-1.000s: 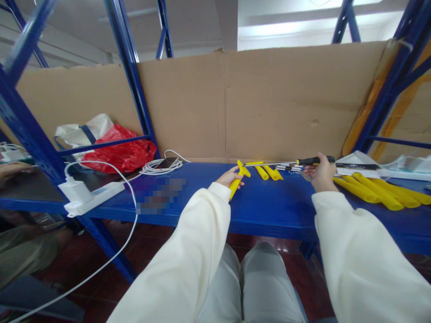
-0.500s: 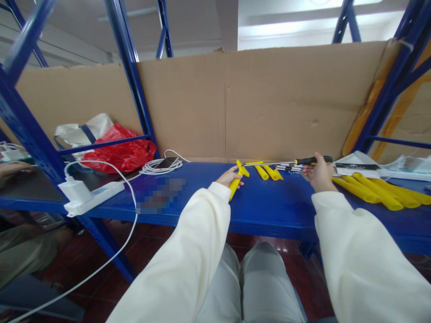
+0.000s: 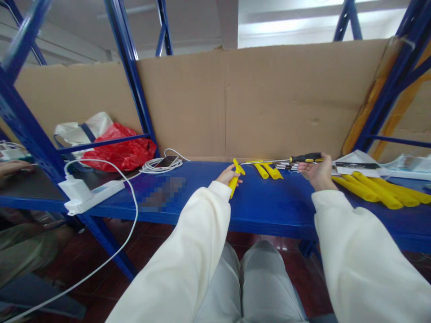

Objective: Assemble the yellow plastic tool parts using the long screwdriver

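My left hand is closed around a yellow T-shaped plastic handle, its crosspiece uppermost. From the right, a screwdriver with a black and yellow grip lies almost level, its shaft reaching the crosspiece; the tip is too small to make out. My right hand holds the screwdriver near the butt of its grip, the other fingers loosely extended below. Behind and between my hands, several yellow handles rest on the blue table, beside a few thin dark-and-white pieces.
Several yellow tubular pieces lie at the right. On the left are a white power strip, a coiled white cable and a red plastic bag. Cardboard stands along the back. Another person's hand shows at far left.
My right hand's fingers have loosened and extended, and the screwdriver's grip has shifted slightly left and up. My left hand still holds the yellow handle, now a little more upright.
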A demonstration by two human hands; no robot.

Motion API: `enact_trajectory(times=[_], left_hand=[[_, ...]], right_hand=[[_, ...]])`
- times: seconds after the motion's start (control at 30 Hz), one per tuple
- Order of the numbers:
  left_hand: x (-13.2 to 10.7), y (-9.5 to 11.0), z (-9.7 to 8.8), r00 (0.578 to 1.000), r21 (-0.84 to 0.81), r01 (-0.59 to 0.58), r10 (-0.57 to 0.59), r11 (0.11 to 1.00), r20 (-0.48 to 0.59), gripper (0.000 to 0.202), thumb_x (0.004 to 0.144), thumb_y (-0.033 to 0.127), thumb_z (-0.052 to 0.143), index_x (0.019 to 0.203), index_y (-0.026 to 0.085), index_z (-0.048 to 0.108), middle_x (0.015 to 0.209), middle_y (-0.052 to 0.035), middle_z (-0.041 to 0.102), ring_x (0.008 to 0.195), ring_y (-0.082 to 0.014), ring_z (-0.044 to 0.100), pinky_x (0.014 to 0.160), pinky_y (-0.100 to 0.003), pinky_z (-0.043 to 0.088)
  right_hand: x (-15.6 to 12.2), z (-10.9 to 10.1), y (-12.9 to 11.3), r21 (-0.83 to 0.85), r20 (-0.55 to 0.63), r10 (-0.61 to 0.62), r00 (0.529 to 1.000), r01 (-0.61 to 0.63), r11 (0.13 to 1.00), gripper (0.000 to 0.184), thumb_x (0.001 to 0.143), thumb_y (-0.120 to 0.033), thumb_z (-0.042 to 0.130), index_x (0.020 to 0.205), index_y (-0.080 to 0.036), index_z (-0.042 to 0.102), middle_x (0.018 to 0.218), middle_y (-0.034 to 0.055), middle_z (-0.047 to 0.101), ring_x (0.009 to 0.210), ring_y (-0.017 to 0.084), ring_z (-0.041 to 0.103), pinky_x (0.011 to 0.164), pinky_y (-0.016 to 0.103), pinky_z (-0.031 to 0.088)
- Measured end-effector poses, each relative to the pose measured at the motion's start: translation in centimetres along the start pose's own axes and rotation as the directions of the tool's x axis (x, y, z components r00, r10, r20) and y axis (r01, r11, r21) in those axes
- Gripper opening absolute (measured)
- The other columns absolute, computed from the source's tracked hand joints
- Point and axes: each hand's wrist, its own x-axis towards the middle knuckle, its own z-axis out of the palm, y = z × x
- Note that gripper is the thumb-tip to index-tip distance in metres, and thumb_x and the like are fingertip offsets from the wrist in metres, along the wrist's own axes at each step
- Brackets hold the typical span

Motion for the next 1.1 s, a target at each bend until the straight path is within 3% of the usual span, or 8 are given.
enact_trajectory(times=[0.1, 0.33, 0.5, 0.67, 0.83, 1.1], left_hand=[[-0.02, 0.09, 0.0, 1.0, 0.003, 0.001, 0.0, 1.0, -0.023, 0.086, 0.088, 0.001, 0.06, 0.167, 0.03, 0.04, 0.134, -0.0127, 0.073, 0.052, -0.0086, 0.063, 0.045, -0.02, 0.046], [-0.4, 0.3, 0.22, 0.997, -0.011, -0.003, 0.002, 1.0, -0.083, 0.085, 0.088, 0.002, 0.061, 0.166, 0.029, 0.042, 0.131, -0.0126, 0.074, 0.051, -0.0084, 0.062, 0.045, -0.019, 0.046], [-0.19, 0.08, 0.27, 0.989, -0.027, -0.02, 0.016, 0.999, -0.148, 0.087, 0.087, -0.001, 0.056, 0.167, 0.028, 0.04, 0.129, -0.0124, 0.075, 0.051, -0.0084, 0.061, 0.043, -0.019, 0.044], [-0.09, -0.06, 0.24, 0.979, -0.032, -0.048, 0.041, 0.998, -0.197, 0.087, 0.087, -0.002, 0.055, 0.168, 0.027, 0.04, 0.123, -0.0112, 0.075, 0.05, -0.0079, 0.059, 0.043, -0.019, 0.044], [-0.46, 0.17, 0.36, 0.97, -0.005, -0.054, 0.051, 0.999, -0.236, 0.086, 0.087, -0.003, 0.056, 0.166, 0.029, 0.043, 0.115, -0.0078, 0.075, 0.048, -0.0074, 0.058, 0.042, -0.019, 0.044], [-0.64, 0.33, 0.51, 0.961, 0.053, -0.063, 0.074, 0.997, -0.265, 0.08, 0.089, -0.003, 0.055, 0.162, 0.028, 0.048, 0.11, -0.0051, 0.074, 0.046, -0.006, 0.057, 0.04, -0.018, 0.043]], right_hand=[[0.26, 0.1, -0.01, 0.056, -0.06, 0.099, 0.993, -0.095, 0.994, 0.041, 0.111, -0.049, 0.036, 0.089, -0.023, 0.059, 0.058, 0.0019, 0.06, 0.043, 0.015, 0.053, 0.038, 0.022, 0.045], [0.46, 0.32, 0.57, 0.095, -0.112, -0.002, 0.994, 0.013, 0.995, 0.023, 0.107, -0.039, 0.056, 0.088, -0.026, 0.053, 0.054, -0.0075, 0.049, 0.039, 0.012, 0.046, 0.034, 0.019, 0.039], [-0.04, 0.4, 0.63, 0.093, -0.081, -0.027, 0.996, 0.034, 0.995, 0.03, 0.103, -0.042, 0.07, 0.085, -0.027, 0.05, 0.049, -0.0101, 0.042, 0.035, 0.01, 0.041, 0.034, 0.017, 0.036], [0.42, -0.16, 0.45, 0.05, 0.002, 0.116, 0.993, -0.116, 0.992, 0.04, 0.101, -0.057, 0.068, 0.083, -0.025, 0.051, 0.053, -0.0049, 0.051, 0.041, 0.012, 0.052, 0.039, 0.019, 0.044], [0.34, -0.52, 0.07, 0.08, 0.108, 0.125, 0.986, -0.134, 0.988, 0.026, 0.105, -0.043, 0.052, 0.087, -0.025, 0.055, 0.06, 0.0007, 0.061, 0.052, 0.018, 0.063, 0.044, 0.024, 0.052], [0.65, -0.04, 0.45, 0.058, 0.009, 0.054, 0.999, -0.054, 0.997, 0.025, 0.104, -0.035, 0.053, 0.081, -0.024, 0.052, 0.056, -0.0024, 0.052, 0.041, 0.013, 0.05, 0.035, 0.02, 0.04]])
